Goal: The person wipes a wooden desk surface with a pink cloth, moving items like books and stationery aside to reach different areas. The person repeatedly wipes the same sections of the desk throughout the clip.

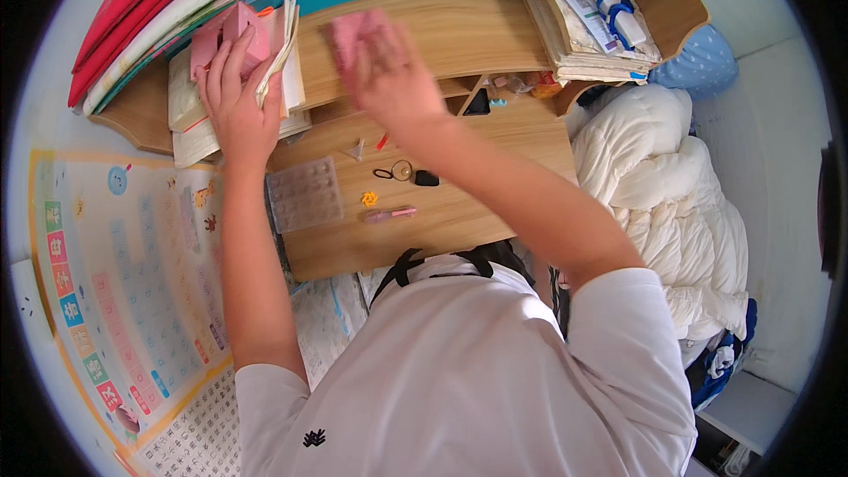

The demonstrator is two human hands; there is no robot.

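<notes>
My right hand is blurred and presses a pink cloth flat against the wooden upper shelf. At the shelf's left end, my left hand grips a pink box and a worn booklet. Its fingers spread over the box and its thumb lies along the booklet's edge. Beneath them is a stack of books and papers. Part of the box is hidden under the fingers.
On the lower desktop lie a clear plastic compartment tray, a yellow flower-shaped piece, a pink pen and a black item. Stacked books stand at the shelf's right end. A white quilt lies beyond the desk.
</notes>
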